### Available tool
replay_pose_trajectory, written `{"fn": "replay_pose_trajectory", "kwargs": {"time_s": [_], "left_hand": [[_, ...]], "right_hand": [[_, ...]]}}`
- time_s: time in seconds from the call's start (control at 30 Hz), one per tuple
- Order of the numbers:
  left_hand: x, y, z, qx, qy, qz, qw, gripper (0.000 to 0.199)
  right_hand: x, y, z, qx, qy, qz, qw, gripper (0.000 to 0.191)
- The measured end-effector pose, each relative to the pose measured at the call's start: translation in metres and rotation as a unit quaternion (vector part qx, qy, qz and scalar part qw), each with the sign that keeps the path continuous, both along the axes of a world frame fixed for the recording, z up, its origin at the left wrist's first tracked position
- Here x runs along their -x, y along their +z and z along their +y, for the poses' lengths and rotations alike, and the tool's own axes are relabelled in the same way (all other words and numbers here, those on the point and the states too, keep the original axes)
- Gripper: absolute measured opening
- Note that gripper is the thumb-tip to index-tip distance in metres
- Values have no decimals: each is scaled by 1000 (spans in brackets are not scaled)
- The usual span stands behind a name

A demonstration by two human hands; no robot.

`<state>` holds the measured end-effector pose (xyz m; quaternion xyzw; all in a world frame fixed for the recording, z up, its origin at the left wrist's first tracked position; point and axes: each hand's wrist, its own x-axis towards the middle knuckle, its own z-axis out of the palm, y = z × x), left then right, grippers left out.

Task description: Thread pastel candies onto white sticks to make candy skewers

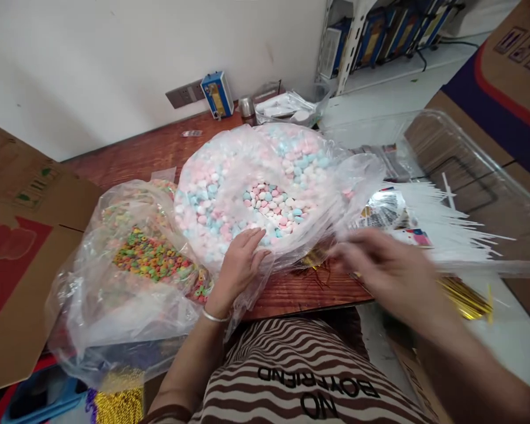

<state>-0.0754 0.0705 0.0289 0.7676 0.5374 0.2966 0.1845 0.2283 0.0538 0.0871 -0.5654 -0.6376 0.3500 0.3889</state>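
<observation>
One big, slack bag [203, 194] of pastel pieces [271, 203]

Centred on the surface [291, 294], wide and low, with a gap in the film baring pink, white and blue pieces. Probably heavy as a whole, soft and apt to slump or spill. Best taken with one palm beneath and the other at the gathered film [364, 176] towards two o'clock. Likely slippery and thin at the film, so better bunched than pinched at a single layer. Smooth-looking, rounded and perhaps brittle at the pieces, so best cupped loosely.

Grip of the left hand [237, 265], at seven o'clock: resting on the near edge of the bag, with fingers close together and thumb apart. Grip of the right hand [386, 268], at four: blurred beside the bag's near edge; impossible to tell whether pinching film or empty.

Counted, largest first: two printed cartons, at nine [30, 235] and two [507, 94]; two bulging bags, counting the one of coloured rings [152, 256] at eight; one clear tray [507, 206] at three; one blue box [218, 95] on the surface at eleven; one metal-topped container [247, 108] near twelve. Too many to count: white sticks [454, 229] at three, rings, pastel pieces.
</observation>
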Motion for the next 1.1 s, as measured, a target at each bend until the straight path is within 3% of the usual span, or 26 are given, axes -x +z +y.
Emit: {"fn": "replay_pose_trajectory", "kwargs": {"time_s": [0.03, 0.07, 0.17, 0.27, 0.33, 0.4, 0.63, 1.1], "left_hand": [[0, -4, 3, 8, -2, 10, 1000, 27], [0, -8, 5, 22, 8, -1, 1000, 24], [2, -11, 2, 98, 105, -171, 975, 28], [6, -8, 2, 186, 179, -419, 871, 39], [8, -6, 7, 214, 191, -516, 807, 44], [11, -6, 13, 211, 201, -549, 784, 39], [13, -11, 14, 187, 212, -502, 818, 30], [-5, 15, 6, 202, 117, -498, 835, 18]], "right_hand": [[39, -13, 7, 55, 69, 56, 994, 22], [73, -26, 15, 94, 97, 114, 984, 22], [133, -59, 37, 190, 131, 164, 959, 17], [149, -71, 46, 174, 169, 134, 961, 15], [151, -71, 46, 148, 194, 99, 965, 17], [153, -69, 43, 134, 202, 70, 968, 20], [140, -72, 33, 100, 162, 42, 981, 28], [130, -72, 33, 75, 195, 89, 974, 26]]}}
